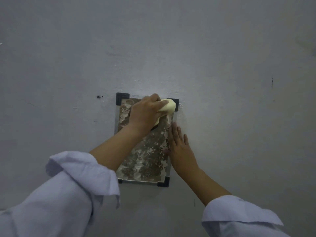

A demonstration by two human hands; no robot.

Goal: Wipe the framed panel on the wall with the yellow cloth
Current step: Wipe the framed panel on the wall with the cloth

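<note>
I see a pale yellow cloth point(168, 105), a mottled brown-and-white panel point(147, 161) with black corner pieces point(121, 98), a grey-white wall point(222, 65), light lavender sleeves point(71, 185).

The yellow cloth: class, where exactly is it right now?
In the head view, the yellow cloth is bunched in the left hand, pressed against the framed panel near its top right corner.

the rectangular framed panel with black corner brackets point(145, 159) is hanging on the pale plaster wall point(222, 65). the left hand point(145, 113) is pressing the bunched yellow cloth point(168, 106) onto its upper right corner. the right hand point(179, 147) is lying flat against the panel's right edge, below the cloth.
</note>
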